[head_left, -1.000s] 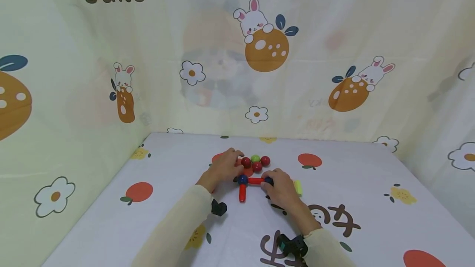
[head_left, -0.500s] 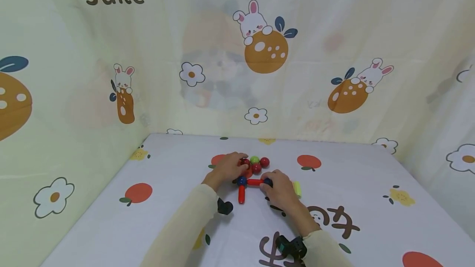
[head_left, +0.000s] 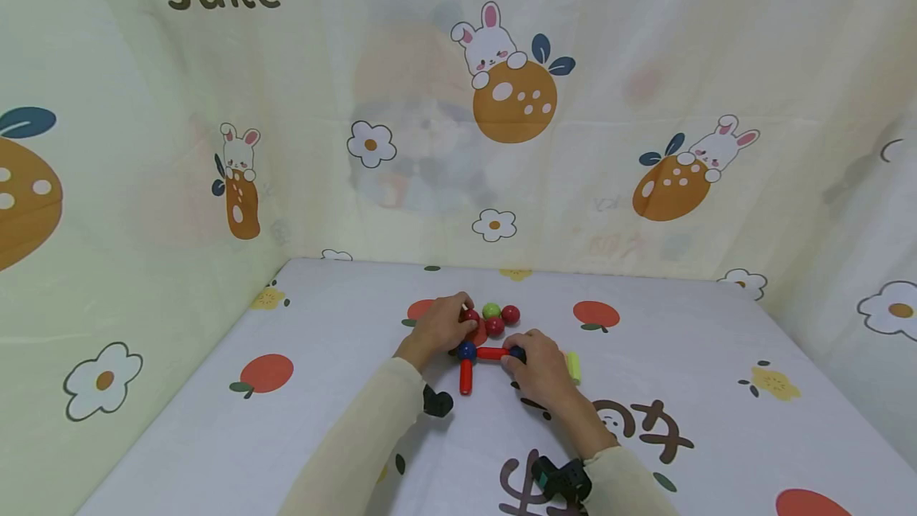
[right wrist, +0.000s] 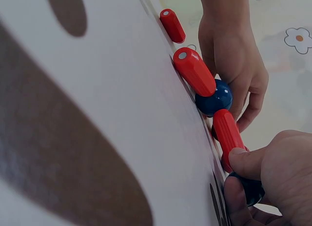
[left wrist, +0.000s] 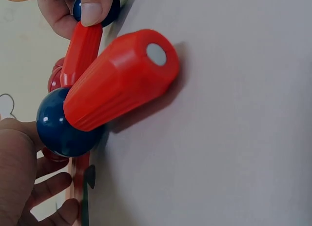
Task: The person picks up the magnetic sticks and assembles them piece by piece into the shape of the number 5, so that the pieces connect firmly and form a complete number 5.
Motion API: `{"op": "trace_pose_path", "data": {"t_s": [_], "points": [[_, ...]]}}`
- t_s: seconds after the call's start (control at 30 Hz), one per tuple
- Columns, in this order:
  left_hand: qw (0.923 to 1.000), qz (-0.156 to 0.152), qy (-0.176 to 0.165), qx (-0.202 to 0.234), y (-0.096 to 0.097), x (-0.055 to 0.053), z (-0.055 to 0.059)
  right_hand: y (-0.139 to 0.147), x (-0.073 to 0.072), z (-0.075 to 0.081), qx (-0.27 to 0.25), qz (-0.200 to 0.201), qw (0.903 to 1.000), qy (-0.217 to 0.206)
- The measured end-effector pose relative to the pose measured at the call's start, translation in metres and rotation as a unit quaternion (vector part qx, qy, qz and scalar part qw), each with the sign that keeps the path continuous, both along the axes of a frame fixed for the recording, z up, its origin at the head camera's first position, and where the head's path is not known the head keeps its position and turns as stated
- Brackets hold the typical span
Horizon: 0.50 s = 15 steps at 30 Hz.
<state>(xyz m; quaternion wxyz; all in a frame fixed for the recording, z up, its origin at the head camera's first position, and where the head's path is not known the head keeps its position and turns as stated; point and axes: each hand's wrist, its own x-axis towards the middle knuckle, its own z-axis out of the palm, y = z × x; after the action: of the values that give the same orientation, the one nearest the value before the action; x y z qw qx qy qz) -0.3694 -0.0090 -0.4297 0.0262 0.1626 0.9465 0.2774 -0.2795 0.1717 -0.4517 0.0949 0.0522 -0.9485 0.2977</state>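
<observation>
Cream curtain across the back, printed with rabbits, oranges and "Juice". Left hand, mid-frame: thumb and fingers curled round a dark red ball, left end of the ball cluster. Right hand, right of centre: closed in a pinch on a blue ball and the tip of the red stick joined to it. That stick runs left to the other blue ball; a second red stick points from there toward the bottom edge.

To do this well, I'd say: right hand firm so the joint can't swivel, left lifting the red ball straight up, clear of its neighbours and the near blue ball. Round pieces probably roll if nudged; pale discs in the stick ends could be magnets, so expect a snap.

Farther out: green ball and two red balls upper centre, yellow-green stick right of the right hand, loose red stick top of the right wrist view. Table white, fruit prints, dark lettering lower right.
</observation>
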Motion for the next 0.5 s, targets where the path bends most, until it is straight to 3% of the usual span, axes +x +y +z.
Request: {"op": "trace_pose_path", "data": {"t_s": [0.5], "points": [[0.9997, -0.012, 0.016, 0.016, -0.012, 0.005, 0.000, -0.001, 0.000, -0.001, 0.008, -0.006, 0.9999, -0.005]]}}
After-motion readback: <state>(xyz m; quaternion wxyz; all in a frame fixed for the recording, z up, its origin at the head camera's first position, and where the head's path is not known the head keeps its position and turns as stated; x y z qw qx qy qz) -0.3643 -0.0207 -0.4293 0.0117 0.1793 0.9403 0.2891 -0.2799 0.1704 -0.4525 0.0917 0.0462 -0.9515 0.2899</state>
